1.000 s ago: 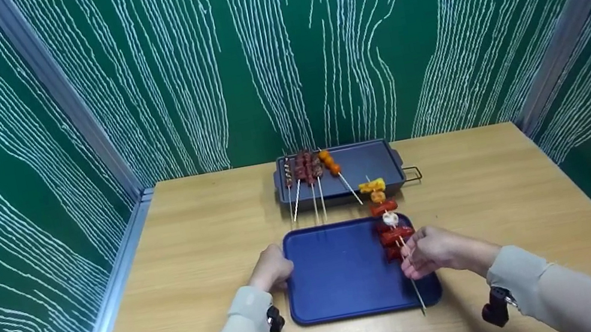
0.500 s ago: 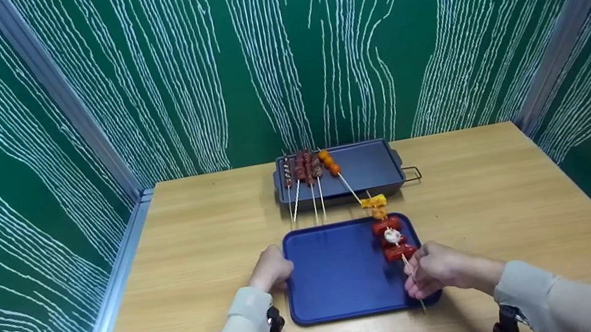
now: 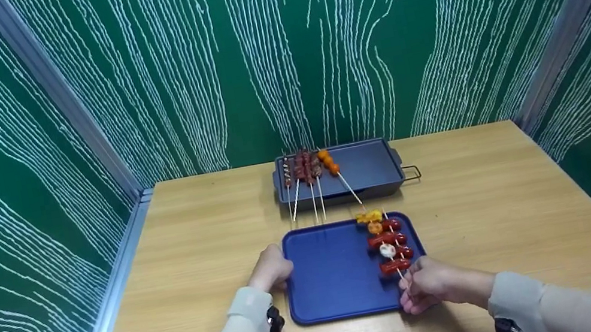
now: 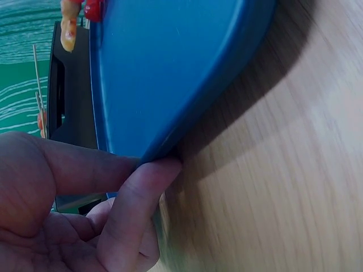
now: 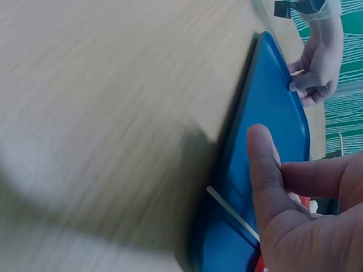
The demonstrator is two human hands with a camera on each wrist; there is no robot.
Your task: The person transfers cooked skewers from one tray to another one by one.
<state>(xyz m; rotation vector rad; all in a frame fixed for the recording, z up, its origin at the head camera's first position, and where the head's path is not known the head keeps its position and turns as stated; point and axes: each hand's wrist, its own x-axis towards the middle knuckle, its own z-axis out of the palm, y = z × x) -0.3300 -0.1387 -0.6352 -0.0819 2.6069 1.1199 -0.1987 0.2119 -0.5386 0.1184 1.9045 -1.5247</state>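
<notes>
My left hand pinches the left rim of a blue rectangular tray; the left wrist view shows thumb and a finger on its edge. Between right thumb and fingers, my right hand pinches the stick of a mixed skewer, threaded with yellow, orange, red and white pieces. This skewer is over the tray's right side, its yellow tip at the far rim. Close beside it, partly covered, is another skewer with red pieces. In the right wrist view a bare stick crosses the tray's near rim.
Behind the tray stands a dark grill with a wire handle on its right. Several meat skewers and a skewer of orange balls lie on its left half, sticks overhanging the front. Green walls with white lines enclose the wooden table.
My right hand has drawn the mixed skewer towards me and slightly left, lowering it over the tray and uncovering more of the red skewer. My left hand has stayed on the rim.
</notes>
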